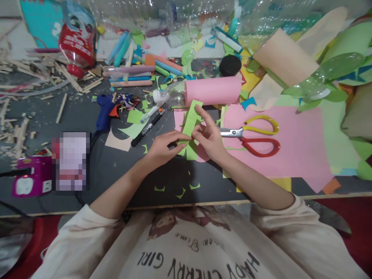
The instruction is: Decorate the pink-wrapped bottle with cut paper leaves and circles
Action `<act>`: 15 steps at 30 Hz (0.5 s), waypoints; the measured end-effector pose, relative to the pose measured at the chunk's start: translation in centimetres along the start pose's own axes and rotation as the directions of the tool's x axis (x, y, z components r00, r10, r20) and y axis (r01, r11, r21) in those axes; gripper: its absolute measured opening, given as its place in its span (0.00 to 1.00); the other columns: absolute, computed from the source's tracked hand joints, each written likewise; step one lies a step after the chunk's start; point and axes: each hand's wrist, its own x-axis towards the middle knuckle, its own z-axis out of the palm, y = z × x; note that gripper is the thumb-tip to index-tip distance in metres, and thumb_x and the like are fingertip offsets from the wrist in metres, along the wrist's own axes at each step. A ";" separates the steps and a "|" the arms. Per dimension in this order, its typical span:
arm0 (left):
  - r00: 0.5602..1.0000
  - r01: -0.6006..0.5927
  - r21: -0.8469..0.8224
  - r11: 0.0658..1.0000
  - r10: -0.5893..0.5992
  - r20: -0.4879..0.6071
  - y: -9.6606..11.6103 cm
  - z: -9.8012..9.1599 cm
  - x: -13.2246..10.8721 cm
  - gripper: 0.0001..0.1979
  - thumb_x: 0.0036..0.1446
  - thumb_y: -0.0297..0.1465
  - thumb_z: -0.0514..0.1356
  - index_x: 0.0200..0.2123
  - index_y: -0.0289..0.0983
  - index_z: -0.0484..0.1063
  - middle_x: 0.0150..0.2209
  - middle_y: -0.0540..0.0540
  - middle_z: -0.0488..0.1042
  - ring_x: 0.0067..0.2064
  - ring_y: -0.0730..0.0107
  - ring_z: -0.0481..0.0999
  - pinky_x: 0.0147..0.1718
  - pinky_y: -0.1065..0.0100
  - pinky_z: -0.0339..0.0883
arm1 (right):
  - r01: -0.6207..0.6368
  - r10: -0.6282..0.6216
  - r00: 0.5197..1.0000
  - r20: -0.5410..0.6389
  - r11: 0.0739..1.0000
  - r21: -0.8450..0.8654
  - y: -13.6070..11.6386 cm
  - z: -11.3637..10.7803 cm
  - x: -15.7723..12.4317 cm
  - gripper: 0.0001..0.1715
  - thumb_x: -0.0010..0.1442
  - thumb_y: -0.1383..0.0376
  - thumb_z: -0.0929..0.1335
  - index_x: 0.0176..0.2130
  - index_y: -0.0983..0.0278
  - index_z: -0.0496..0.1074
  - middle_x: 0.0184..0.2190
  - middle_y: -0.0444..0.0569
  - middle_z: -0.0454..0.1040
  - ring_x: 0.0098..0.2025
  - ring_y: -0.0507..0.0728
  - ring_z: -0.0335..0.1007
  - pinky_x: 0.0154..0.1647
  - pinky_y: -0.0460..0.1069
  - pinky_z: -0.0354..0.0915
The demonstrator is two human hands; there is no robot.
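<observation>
A strip of green paper (pixel 190 124) stands between both hands over the dark tabletop (pixel 87 162). My left hand (pixel 161 147) pinches the strip's lower part from the left. From the right, my right hand (pixel 209 138) grips the same strip, its forefinger stretched up along the paper. Just behind the hands lies a plastic bottle wrapped in pink paper (pixel 209 90). Scissors with one yellow and one red handle (pixel 255 136) rest on a pink sheet (pixel 293 143) to the right of my right hand.
A blue glue gun (pixel 103 110) and a black pen (pixel 147 128) lie left of the hands. Green paper scraps (pixel 181 192) dot the near table. Marker pens (pixel 130 75), wood sticks (pixel 58 77), bottles and coloured paper crowd the back. A purple power strip (pixel 30 180) sits at left.
</observation>
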 end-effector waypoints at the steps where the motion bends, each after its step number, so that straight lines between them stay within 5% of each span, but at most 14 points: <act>1: 1.000 0.019 -0.020 1.000 -0.019 -0.001 0.0 0.0 0.0 0.09 0.59 0.32 0.59 0.40 0.37 0.78 0.39 0.46 0.79 0.33 0.75 0.75 0.35 0.75 0.69 | 0.000 -0.001 1.000 0.012 1.000 0.003 0.0 -0.1 0.0 0.36 0.63 0.47 0.64 0.66 0.47 0.51 0.67 0.51 0.55 0.35 0.53 0.72 0.35 0.52 0.74; 10: 0.991 0.037 -0.199 0.979 -0.062 -0.121 -0.3 0.1 -0.3 0.14 0.56 0.32 0.62 0.46 0.37 0.76 0.46 0.43 0.73 0.30 0.80 0.68 0.29 0.75 0.66 | -0.016 0.014 0.998 0.055 0.999 0.029 -0.3 0.1 0.0 0.34 0.66 0.46 0.58 0.67 0.44 0.44 0.72 0.45 0.44 0.46 0.56 0.72 0.43 0.55 0.76; 15: 0.979 0.035 -0.233 0.972 -0.080 -0.188 -0.4 0.2 -0.2 0.15 0.54 0.29 0.62 0.46 0.37 0.75 0.47 0.43 0.72 0.28 0.82 0.66 0.28 0.76 0.65 | -0.015 0.014 1.000 0.017 0.998 0.055 -0.6 0.4 -0.2 0.31 0.65 0.46 0.60 0.62 0.48 0.49 0.64 0.51 0.57 0.49 0.56 0.71 0.40 0.52 0.75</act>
